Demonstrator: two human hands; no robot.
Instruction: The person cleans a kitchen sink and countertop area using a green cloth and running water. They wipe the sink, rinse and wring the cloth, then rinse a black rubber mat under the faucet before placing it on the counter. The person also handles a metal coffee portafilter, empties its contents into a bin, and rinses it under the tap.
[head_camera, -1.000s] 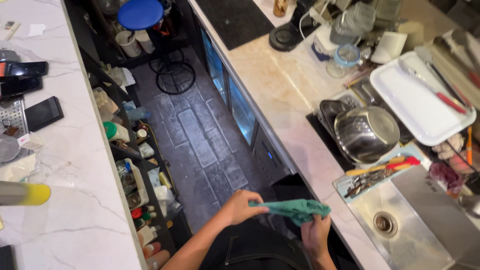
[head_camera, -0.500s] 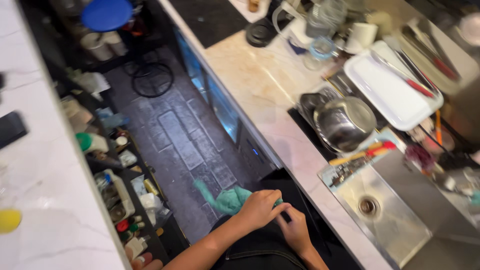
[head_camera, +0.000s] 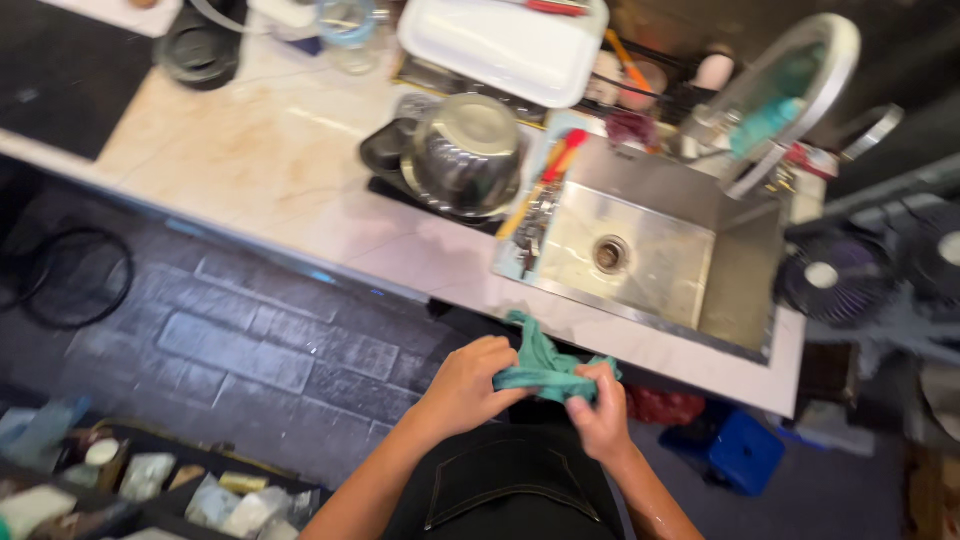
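Since half a second ago the cloth has gone from hanging off the left side to bunched between both hands at the waist. The left hand grips one end, the right hand pinches the other, seemingly wringing it. Beyond lies the bench, the sink and a steel bowl.

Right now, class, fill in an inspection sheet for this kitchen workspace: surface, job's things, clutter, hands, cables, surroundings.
Surface: pale marble counter, stained; steel sink empty.
Job's things: teal cloth, bunched between both hands.
Clutter: steel bowl on a dark tray; white tray; utensils beside the sink.
Hands: left hand and right hand both grip the cloth.
Cables: black loop on the floor.
Surroundings: dark brick floor; blue container; fan.
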